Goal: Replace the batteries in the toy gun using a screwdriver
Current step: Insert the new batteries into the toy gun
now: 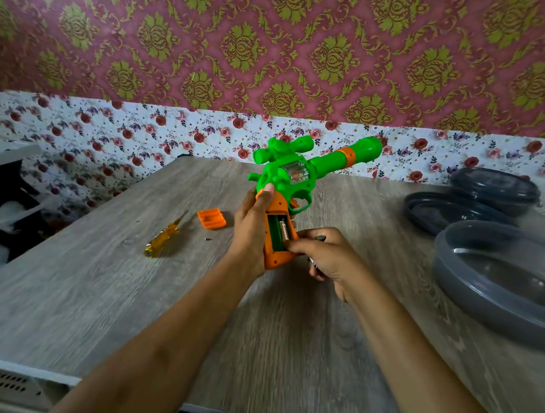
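Left hand point(251, 224) clasping toy gun point(296, 175) grip, barrel pointing away-right; right hand point(322, 250) fingertips pinching battery point(284, 232) lying lengthwise in open compartment, another battery in palm.

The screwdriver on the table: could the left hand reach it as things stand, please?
Probably not at once: the left hand is holding the toy gun. The screwdriver lies unobstructed on the table just to that hand's left, so it could once freed.
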Demonstrator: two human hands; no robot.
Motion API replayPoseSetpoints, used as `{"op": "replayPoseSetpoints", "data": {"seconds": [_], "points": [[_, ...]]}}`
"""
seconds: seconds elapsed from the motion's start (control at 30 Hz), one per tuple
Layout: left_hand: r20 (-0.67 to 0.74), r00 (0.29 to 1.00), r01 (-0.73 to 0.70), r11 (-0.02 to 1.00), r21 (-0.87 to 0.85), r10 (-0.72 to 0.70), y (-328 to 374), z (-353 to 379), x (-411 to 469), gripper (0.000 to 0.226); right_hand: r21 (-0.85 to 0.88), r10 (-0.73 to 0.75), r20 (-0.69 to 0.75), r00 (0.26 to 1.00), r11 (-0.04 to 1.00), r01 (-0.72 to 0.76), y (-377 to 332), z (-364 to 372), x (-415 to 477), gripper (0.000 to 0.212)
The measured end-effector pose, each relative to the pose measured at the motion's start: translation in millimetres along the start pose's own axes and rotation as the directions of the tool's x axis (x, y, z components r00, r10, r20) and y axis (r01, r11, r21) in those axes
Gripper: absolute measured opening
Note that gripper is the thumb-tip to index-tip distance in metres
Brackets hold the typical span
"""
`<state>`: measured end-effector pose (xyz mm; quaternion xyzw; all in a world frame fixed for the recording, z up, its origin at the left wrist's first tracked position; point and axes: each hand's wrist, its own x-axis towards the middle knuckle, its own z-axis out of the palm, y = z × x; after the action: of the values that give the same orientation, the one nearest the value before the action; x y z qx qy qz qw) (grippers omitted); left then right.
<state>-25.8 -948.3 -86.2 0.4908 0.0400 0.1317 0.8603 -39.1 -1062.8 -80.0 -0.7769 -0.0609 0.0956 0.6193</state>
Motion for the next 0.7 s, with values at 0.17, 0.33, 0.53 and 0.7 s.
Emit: {"op": "replayPoseSetpoints", "data": {"seconds": [0.17, 0.33, 0.53, 0.7], "points": [[-0.007, 0.999, -0.043, 0.998, 0.041, 0.044, -2.0, 2.1, -2.4, 0.025, -0.046, 0.026, -0.052, 0.998, 0.999, -0.028, 0.7, 5.8, 0.0, 0.025], [0.009, 0.998, -0.064, 0.998, 0.024, 0.063, -3.2, 1.4, -3.6, 0.007, -0.002, 0.084, -0.082, 0.993, 0.996, -0.085, 4.2, 7.6, 2.5, 0.02], [-0.022, 0.999, -0.043, 0.999, 0.007, 0.043, -5.6, 1.7, -3.6, 0.011, -0.055, 0.046, -0.145, 0.988, 0.997, -0.055, 10.4, 13.2, 9.4, 0.02], [-0.069, 0.998, 0.008, 1.0, 0.02, -0.007, -5.2, 1.3, -5.6, 0.031, -0.085, 0.06, -0.165, 0.984, 0.994, -0.075, 10.7, 14.2, 15.4, 0.019]]}}
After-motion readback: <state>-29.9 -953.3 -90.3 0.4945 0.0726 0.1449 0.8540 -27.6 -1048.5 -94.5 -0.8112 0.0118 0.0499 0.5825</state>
